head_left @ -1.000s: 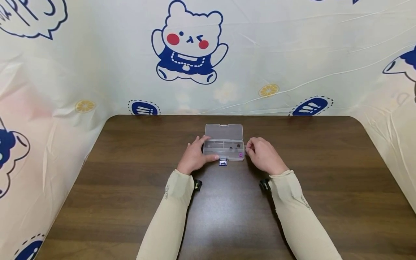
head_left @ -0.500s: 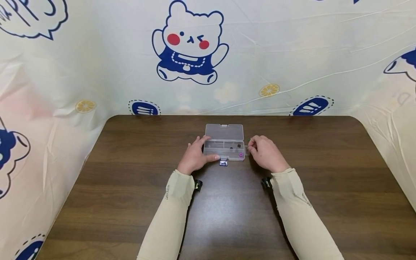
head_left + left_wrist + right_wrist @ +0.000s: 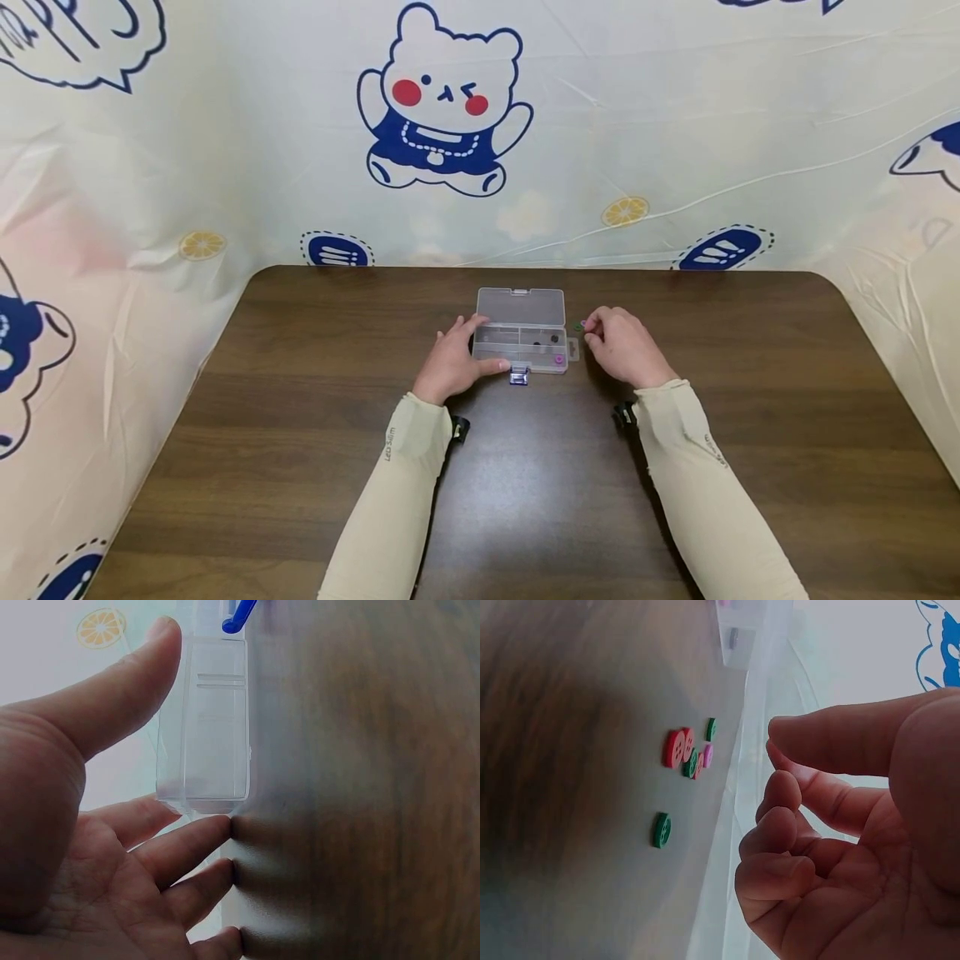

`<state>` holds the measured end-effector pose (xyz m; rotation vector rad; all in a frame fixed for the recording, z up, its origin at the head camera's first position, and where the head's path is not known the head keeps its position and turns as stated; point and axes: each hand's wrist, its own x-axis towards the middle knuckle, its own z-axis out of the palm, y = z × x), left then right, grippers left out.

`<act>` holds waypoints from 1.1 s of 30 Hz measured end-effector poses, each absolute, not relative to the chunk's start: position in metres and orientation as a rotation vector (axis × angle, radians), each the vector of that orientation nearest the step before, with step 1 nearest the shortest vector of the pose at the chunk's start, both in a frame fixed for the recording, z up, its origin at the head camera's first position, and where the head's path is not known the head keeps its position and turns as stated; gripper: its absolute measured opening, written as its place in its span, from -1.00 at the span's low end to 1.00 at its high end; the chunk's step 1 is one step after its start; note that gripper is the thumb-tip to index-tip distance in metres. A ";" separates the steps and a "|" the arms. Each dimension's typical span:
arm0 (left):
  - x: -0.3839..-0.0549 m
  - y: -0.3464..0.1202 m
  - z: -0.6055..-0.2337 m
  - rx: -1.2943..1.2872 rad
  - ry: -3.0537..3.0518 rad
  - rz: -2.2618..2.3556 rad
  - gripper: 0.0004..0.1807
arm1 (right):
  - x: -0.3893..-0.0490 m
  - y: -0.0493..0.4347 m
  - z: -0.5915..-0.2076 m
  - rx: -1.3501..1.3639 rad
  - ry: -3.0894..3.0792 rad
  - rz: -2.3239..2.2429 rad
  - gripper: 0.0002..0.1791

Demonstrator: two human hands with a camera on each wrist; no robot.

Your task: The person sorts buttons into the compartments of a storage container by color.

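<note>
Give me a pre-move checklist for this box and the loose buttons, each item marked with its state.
1. Lid fully open: ok; it lies back behind the clear box.
2. Blue latch undone: ok; it juts from the front edge.
3. Box steadied: ok; the left hand spans its left end, thumb at the front.
4. Right hand free to pick: ok; nothing shows at its fingertips.
5. All buttons boxed: not ok; red buttons, green buttons and a pink one lie on the table.
6. Dark pieces in the box identified: cannot tell; too small.
</note>
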<state>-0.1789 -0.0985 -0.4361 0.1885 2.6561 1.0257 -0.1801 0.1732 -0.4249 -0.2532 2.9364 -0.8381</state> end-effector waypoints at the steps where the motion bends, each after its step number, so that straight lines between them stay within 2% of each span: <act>1: -0.179 -0.099 -0.436 0.189 2.655 1.025 -0.12 | -0.181 0.174 -0.425 -0.253 2.936 -0.836 -0.88; 33: -0.180 -0.099 -0.439 0.199 2.665 1.031 -0.12 | -0.213 0.176 -0.437 -0.267 2.909 -0.726 -0.85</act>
